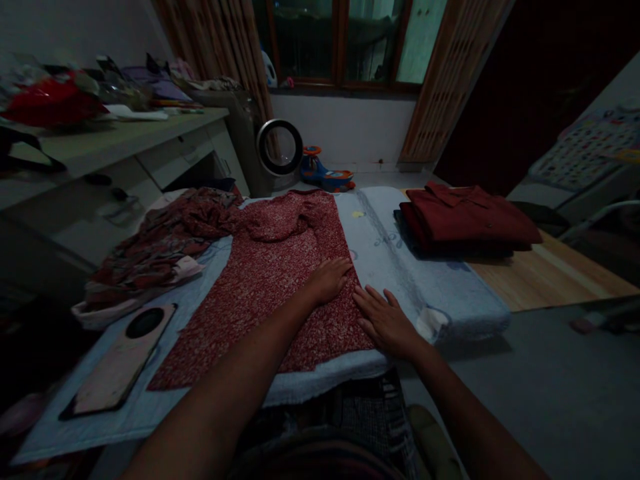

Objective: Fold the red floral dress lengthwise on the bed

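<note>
The left hand [330, 279] lies flat on the red dress [270, 280], fingers together and holding nothing; the right hand [385, 323] lies flat just beside it at the dress's right edge, fingers spread a little apart. The dress is stretched out along the middle of the pale blue cloth [400, 267] on the table; a crumpled heap of clothes [160, 243] sits by the left edge, folded red shirts [465, 217] sit near the far right corner, and a flat pink board [120, 360] lies near the front left corner.
</note>
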A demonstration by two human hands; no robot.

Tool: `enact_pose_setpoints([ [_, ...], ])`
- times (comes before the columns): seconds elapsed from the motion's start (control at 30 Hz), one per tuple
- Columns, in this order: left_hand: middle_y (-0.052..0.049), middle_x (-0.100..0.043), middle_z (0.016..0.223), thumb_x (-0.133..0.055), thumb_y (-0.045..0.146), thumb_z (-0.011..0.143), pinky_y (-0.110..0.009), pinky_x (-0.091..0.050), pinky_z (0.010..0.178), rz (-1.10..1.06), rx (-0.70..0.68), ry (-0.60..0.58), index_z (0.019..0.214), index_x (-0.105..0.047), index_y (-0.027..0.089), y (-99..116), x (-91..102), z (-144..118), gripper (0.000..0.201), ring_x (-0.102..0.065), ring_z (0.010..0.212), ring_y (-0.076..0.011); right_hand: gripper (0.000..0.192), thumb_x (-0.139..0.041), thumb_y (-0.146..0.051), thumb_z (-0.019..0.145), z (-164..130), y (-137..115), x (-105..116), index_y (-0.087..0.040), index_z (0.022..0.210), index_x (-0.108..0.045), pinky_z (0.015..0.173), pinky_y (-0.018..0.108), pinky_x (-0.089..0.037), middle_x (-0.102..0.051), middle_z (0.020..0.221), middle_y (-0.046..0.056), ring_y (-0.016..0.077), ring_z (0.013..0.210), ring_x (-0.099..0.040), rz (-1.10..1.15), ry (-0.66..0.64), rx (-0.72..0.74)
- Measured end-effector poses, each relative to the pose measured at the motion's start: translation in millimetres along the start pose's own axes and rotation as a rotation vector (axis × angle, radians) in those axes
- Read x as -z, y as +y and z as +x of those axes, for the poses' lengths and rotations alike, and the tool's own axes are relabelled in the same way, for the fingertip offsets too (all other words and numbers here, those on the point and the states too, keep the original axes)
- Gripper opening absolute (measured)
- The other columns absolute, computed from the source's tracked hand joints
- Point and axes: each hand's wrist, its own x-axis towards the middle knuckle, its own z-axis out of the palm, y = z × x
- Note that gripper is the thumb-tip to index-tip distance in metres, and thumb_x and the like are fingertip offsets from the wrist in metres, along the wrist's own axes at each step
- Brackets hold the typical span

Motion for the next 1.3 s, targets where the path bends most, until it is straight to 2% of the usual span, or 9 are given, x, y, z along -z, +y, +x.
enact_pose_setpoints([
  [0.17,-0.006,-0.039,0.158,-0.037,0.028,0.100,-0.044,-0.026,0.121,0.003,-0.002,0.003,0.146,-0.044,0.020,-0.8,-1.2,0.3,0.047,-0.034,0.147,-0.0217,0.055,-0.040,-0.035,0.101,-16.6,-4.4,-1.6,-0.023,0.154,-0.033,0.118,0.057,-0.023,-0.027,0.162,0.004,0.0276,0.149,-0.026,-0.017,0.004,0.003],
  [0.37,-0.006,-0.040,0.158,-0.038,0.028,0.099,-0.044,-0.026,0.121,0.005,-0.004,0.019,0.145,-0.045,0.020,-0.7,-1.8,-0.4,0.047,-0.035,0.146,-0.0218,0.055,-0.041,-0.037,0.101,-31.8,-7.0,-2.7,-0.029,0.155,-0.032,0.118,0.057,-0.023,-0.031,0.161,0.002,0.0291,0.148,-0.027,0.040,0.033,0.013],
  [0.67,-0.007,-0.040,0.157,-0.038,0.028,0.100,-0.045,-0.027,0.121,0.034,0.002,0.008,0.147,-0.043,0.021,0.6,-2.3,-0.3,0.048,-0.035,0.146,-0.0218,0.059,-0.044,-0.043,0.100,-45.9,-8.9,1.3,-0.032,0.156,-0.029,0.120,0.058,-0.021,-0.029,0.162,0.001,0.0301,0.150,-0.022,0.116,-0.011,-0.006],
  [0.83,-0.008,-0.044,0.155,-0.038,0.028,0.100,-0.043,-0.029,0.120,0.071,-0.001,0.045,0.144,-0.046,0.019,3.9,-3.1,0.1,0.045,-0.038,0.144,-0.0219,0.062,-0.050,-0.049,0.097,-52.0,-4.5,6.8,-0.031,0.154,-0.034,0.120,0.059,-0.020,-0.031,0.161,0.002,0.0308,0.150,-0.022,0.211,-0.051,-0.015],
  [0.93,-0.009,-0.048,0.151,-0.037,0.025,0.101,-0.040,-0.031,0.119,0.083,-0.004,0.052,0.141,-0.050,0.018,10.9,-2.6,-4.4,0.043,-0.042,0.141,-0.0216,0.055,-0.051,-0.050,0.097,-51.9,3.9,14.0,-0.029,0.147,-0.046,0.119,0.057,-0.024,-0.041,0.156,0.003,0.0303,0.148,-0.027,0.318,-0.029,0.014],
  [1.0,-0.009,-0.049,0.151,-0.038,0.025,0.100,-0.038,-0.032,0.118,0.069,-0.030,0.034,0.141,-0.050,0.017,18.5,-2.2,-11.3,0.043,-0.043,0.141,-0.0217,0.045,-0.049,-0.046,0.098,-47.0,10.2,21.3,-0.028,0.138,-0.057,0.116,0.052,-0.034,-0.054,0.147,0.005,0.0284,0.142,-0.040,0.402,0.004,0.022],
  [1.1,-0.009,-0.045,0.154,-0.042,0.032,0.100,-0.043,-0.031,0.119,0.032,-0.070,0.000,0.145,-0.045,0.018,33.2,-2.0,-26.4,0.047,-0.040,0.143,-0.0246,0.037,-0.042,-0.037,0.099,-28.6,17.4,32.0,-0.026,0.125,-0.066,0.104,0.043,-0.048,-0.070,0.124,0.006,0.0242,0.118,-0.062,0.507,0.078,-0.013],
  [1.17,-0.010,-0.043,0.155,-0.045,0.036,0.100,-0.046,-0.030,0.119,0.004,-0.088,-0.015,0.145,-0.043,0.019,43.6,-1.7,-37.3,0.049,-0.038,0.144,-0.0261,0.037,-0.040,-0.034,0.098,-7.6,20.0,35.3,-0.024,0.123,-0.066,0.103,0.042,-0.049,-0.071,0.121,0.006,0.0231,0.114,-0.064,0.547,0.162,-0.001],
  [1.3,-0.010,-0.042,0.155,-0.053,0.037,0.096,-0.043,-0.027,0.121,-0.058,-0.169,0.002,0.146,-0.041,0.020,61.4,0.4,-54.8,0.055,-0.035,0.145,-0.0248,0.043,-0.038,-0.028,0.096,50.1,22.9,28.2,-0.022,0.133,-0.059,0.107,0.041,-0.045,-0.065,0.131,0.007,0.0221,0.122,-0.059,0.534,0.252,0.049],
])
